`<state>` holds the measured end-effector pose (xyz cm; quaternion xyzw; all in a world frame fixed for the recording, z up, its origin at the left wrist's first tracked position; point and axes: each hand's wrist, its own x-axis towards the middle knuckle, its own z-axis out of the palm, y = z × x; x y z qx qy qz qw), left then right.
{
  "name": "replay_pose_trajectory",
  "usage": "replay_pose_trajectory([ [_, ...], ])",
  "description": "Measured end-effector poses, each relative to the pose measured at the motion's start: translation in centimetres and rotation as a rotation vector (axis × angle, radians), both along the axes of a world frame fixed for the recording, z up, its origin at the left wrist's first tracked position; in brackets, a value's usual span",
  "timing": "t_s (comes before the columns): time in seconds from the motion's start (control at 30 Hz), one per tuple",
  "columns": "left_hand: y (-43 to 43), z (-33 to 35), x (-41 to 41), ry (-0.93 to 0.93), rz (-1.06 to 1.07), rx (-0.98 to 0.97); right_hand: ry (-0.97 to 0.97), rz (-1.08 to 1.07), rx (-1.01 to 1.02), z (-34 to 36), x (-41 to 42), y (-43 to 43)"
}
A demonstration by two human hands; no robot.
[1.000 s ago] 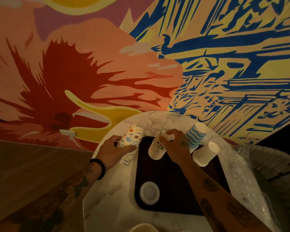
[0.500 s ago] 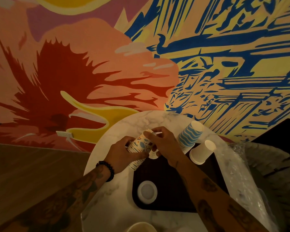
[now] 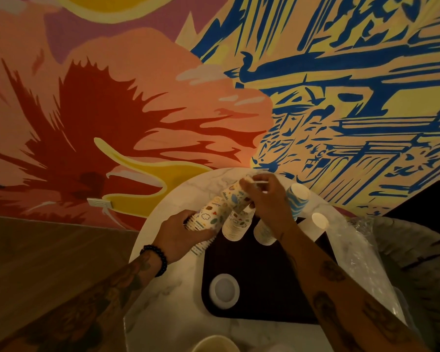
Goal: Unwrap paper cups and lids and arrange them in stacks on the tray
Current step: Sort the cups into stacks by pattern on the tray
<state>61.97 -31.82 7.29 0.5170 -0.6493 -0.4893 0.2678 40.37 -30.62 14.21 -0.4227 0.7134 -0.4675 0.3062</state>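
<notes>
My left hand [image 3: 178, 236] grips a stack of patterned paper cups [image 3: 208, 217] lying over the left edge of the dark tray [image 3: 259, 283]. My right hand [image 3: 267, 199] pinches some patterned cups [image 3: 235, 196] by their top and holds them raised off that stack, above the tray's far end. Another patterned stack [image 3: 235, 226] stands on the tray below it, next to a plain cup stack [image 3: 264, 233]. A blue striped cup stack [image 3: 299, 199] and a white cup stack [image 3: 315, 223] stand at the tray's far right. A white lid [image 3: 224, 290] lies on the tray's near left.
The tray sits on a round marble table [image 3: 163, 313] against a painted wall. Clear plastic wrapping [image 3: 363, 257] lies along the table's right edge. The rim of another cup [image 3: 215, 344] shows at the bottom edge. A dark chair [image 3: 417, 262] stands to the right.
My right hand came from a cup stack on the tray to the stack in my left hand, then lifted some patterned cups up and away from it. My left hand moved closer to the tray.
</notes>
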Motion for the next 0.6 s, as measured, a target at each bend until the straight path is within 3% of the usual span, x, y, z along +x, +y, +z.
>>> replay_pose_trajectory([
  [0.13, -0.2, -0.2, 0.8, 0.033, 0.089, 0.062, 0.231, -0.085, -0.068, 1.2, -1.2, -0.3],
  [0.5, -0.4, 0.3, 1.4, 0.082, 0.099, 0.111, 0.558, 0.147, 0.333, -3.9, -1.1, 0.8],
  [0.6, -0.4, 0.5, 1.2, 0.085, 0.093, 0.107, 0.568, 0.153, 0.354, -3.7, -1.3, 0.7],
])
